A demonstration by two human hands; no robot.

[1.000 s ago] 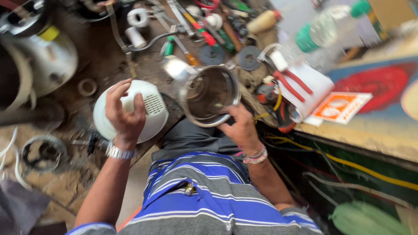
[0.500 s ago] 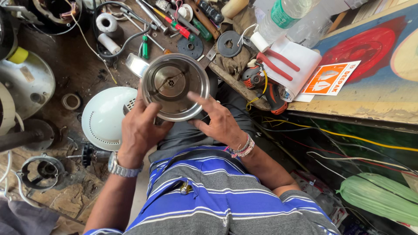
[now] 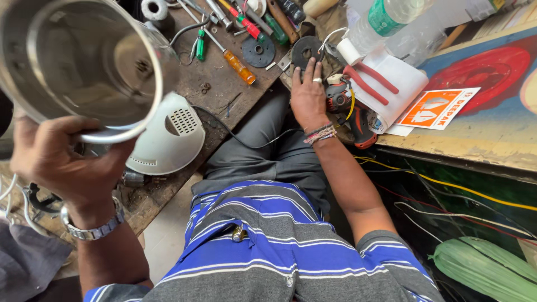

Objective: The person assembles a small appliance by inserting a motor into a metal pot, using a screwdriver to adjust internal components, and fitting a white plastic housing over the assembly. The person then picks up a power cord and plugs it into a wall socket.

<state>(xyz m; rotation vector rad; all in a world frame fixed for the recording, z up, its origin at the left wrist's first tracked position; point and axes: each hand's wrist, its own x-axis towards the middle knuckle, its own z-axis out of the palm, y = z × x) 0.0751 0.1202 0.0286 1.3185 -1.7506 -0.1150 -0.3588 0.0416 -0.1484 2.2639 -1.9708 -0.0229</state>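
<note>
Your left hand (image 3: pixel 61 162) grips the steel jar (image 3: pixel 84 64) by its lower rim, raised at upper left above the white plastic cover (image 3: pixel 168 140). Your right hand (image 3: pixel 309 95) lies flat and released at the cluttered bench (image 3: pixel 224 92) edge, fingers touching a black disc (image 3: pixel 306 51), red-handled pliers (image 3: pixel 366 84) just beside.

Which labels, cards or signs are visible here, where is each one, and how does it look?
Orange card: right of the right hand, on the bench edge; rectangular, orange with white border.
Bottle label: around the clear plastic bottle at top; green band.
Painted board: far right; red oval on blue.
</note>
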